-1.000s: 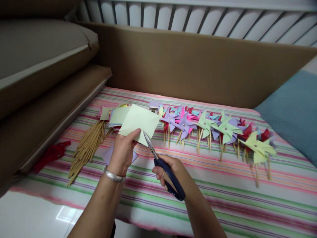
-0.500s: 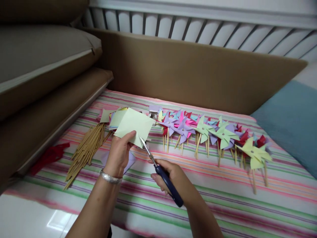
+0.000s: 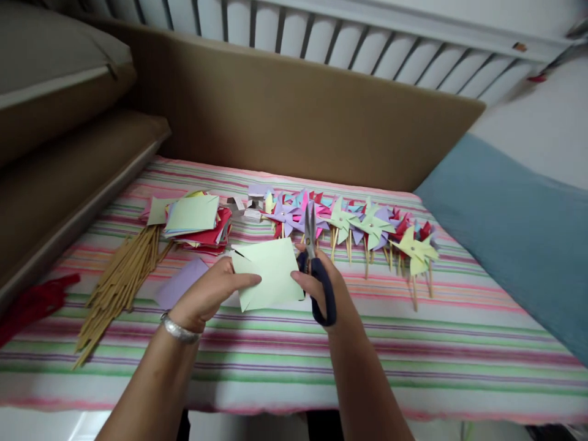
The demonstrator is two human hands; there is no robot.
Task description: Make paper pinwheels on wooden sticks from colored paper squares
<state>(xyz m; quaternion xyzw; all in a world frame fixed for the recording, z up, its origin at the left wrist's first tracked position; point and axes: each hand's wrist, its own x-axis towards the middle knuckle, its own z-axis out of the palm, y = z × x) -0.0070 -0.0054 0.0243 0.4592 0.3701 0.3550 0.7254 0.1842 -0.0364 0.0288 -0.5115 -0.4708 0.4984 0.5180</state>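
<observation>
My left hand, with a silver bracelet on the wrist, pinches the left edge of a pale green paper square held above the striped cloth. A small cut shows at the square's upper left corner. My right hand grips blue-handled scissors with the blades closed and pointing up and away, and its fingers touch the paper's right edge. A lilac paper square lies flat under my left hand.
A stack of coloured paper squares and a bundle of wooden sticks lie to the left. A row of finished paper pinwheels runs across the striped cloth. Brown cushions stand behind; a blue pillow lies right.
The scissors have left the paper's edge and swung upright with blades closed. The green square has dropped lower and lies flatter between both hands. The view has shifted right.
</observation>
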